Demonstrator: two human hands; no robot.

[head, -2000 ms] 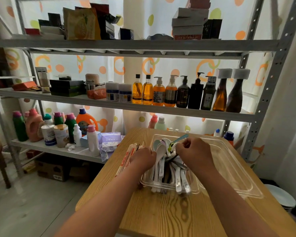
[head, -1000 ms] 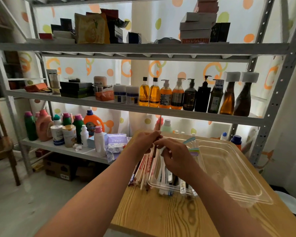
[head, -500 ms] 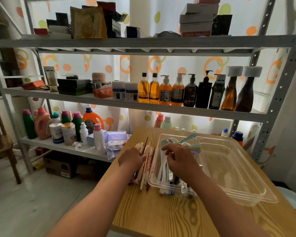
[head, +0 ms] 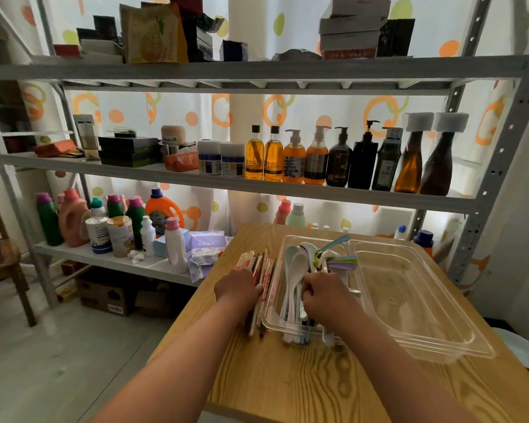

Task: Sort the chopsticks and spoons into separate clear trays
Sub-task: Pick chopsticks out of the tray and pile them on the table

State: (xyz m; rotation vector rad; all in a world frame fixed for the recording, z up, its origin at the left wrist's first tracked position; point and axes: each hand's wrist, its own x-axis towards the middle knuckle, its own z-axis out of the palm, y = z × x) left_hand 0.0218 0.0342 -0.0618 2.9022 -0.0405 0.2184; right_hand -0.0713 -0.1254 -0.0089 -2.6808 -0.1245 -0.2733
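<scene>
Head view: your left hand [head: 238, 286] lies on the chopsticks [head: 264, 270], which are bundled on the tabletop [head: 287, 377] just left of the small clear tray [head: 269, 323]. Its fingers are hidden, so you cannot tell if they grip. Your right hand [head: 324, 293] is inside that tray, fingers curled round the handles of the spoons [head: 298, 264]. A larger clear tray [head: 425, 300] sits just beside it on the right.

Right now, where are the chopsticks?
In the head view, the chopsticks lie bundled on the wooden table, just left of the small clear tray holding the spoons, under the left hand.
</scene>
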